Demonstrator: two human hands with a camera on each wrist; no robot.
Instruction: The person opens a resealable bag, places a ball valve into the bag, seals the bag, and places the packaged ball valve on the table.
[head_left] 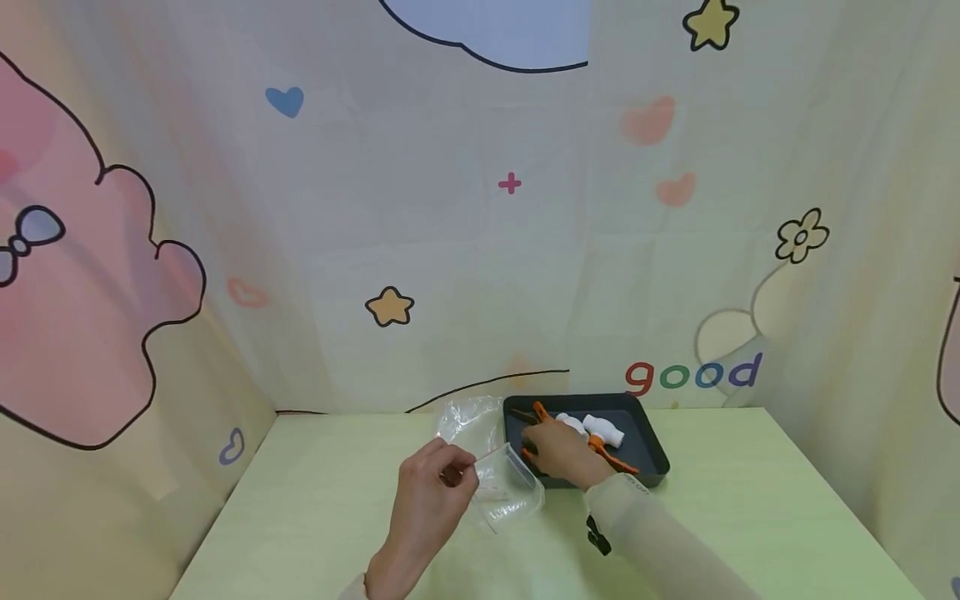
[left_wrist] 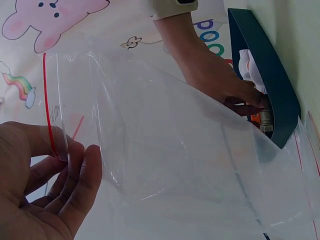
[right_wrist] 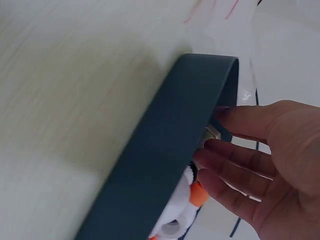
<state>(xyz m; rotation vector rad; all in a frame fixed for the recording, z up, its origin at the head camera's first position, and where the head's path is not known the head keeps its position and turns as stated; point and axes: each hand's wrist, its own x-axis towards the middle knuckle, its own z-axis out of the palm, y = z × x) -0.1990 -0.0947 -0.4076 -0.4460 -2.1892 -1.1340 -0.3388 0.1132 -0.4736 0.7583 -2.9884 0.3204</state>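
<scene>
In the head view my left hand [head_left: 431, 492] pinches the edge of a clear zip bag [head_left: 510, 487] between thumb and fingers. The left wrist view shows the bag's red seal line [left_wrist: 47, 105] at those fingertips, with the film spread to the right. My right hand [head_left: 562, 452] reaches into a dark tray [head_left: 648, 446]. Its thumb and fingers close around a small metal fitting [right_wrist: 212, 132], which they partly hide. Beside that hand lie white plastic fittings [head_left: 603, 431] and a tool with orange handles [head_left: 617, 459].
Another clear bag [head_left: 471, 421] lies flat left of the tray, against the back of the pale green table [head_left: 322, 508]. A printed curtain [head_left: 450, 233] hangs behind. The tray's raised wall [right_wrist: 150, 150] stands close to the right hand.
</scene>
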